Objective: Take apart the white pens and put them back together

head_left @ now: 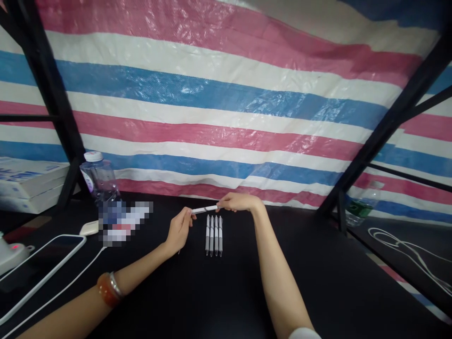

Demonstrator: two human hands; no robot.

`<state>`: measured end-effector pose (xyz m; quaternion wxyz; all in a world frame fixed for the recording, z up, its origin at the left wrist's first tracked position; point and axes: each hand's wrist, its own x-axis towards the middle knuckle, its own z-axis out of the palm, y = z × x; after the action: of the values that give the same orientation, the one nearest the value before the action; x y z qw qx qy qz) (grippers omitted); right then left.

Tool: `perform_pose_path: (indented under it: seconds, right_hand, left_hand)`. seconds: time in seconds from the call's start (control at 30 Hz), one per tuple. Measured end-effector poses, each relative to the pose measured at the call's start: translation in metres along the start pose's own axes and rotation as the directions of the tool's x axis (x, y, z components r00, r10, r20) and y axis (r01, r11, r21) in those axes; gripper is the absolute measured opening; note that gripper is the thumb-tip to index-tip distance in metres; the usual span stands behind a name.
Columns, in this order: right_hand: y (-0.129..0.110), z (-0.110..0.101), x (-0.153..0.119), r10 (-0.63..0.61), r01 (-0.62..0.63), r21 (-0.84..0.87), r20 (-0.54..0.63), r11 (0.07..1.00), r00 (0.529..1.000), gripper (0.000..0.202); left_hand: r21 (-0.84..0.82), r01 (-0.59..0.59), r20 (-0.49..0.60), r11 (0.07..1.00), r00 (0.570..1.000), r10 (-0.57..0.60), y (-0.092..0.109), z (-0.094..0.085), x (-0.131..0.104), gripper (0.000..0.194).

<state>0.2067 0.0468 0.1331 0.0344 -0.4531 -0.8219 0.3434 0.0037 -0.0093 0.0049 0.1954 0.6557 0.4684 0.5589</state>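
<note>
Between my two hands a white pen [205,209] is held nearly level, just above the table. My left hand [179,229] pinches its left end, and the fingers of my right hand [238,202] close on its right end. Directly below it, several matching white and grey pens [213,235] lie side by side in a neat row on the black table [226,296], their lengths pointing away from me. The tips of the held pen are partly covered by my fingers.
On the left stand a clear bottle [102,179], a white-edged phone or tablet [45,268], a white cable [77,275], a small cream case [89,228] and stacked boxes [33,183]. Black frame posts [374,136] flank a striped sheet [219,108]. Another bottle [363,205] and cables [406,247] are at right.
</note>
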Motion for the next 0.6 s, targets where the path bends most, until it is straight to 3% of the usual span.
perform_pose_path:
  seconds: [0.17,0.43,0.6]
  right_hand:
    - [-0.002,0.004,0.007,-0.109,0.109,0.000,0.060,0.994,0.992,0.013]
    - [0.007,0.005,0.009,0.073,-0.084,0.094,0.108,0.992,0.991,0.025]
    - [0.008,0.005,0.009,0.091,-0.112,0.157,0.136,0.981,0.987,0.032]
  left_hand:
    - [-0.056,0.084,-0.080,0.995,0.993,-0.088,-0.002,0.000,0.005,0.039]
    - [0.017,-0.026,0.013,1.000,1.000,0.026,-0.004,0.003,0.004,0.050]
    - [-0.006,-0.027,0.046,1.000,0.999,0.027,-0.004,0.002,0.003,0.026]
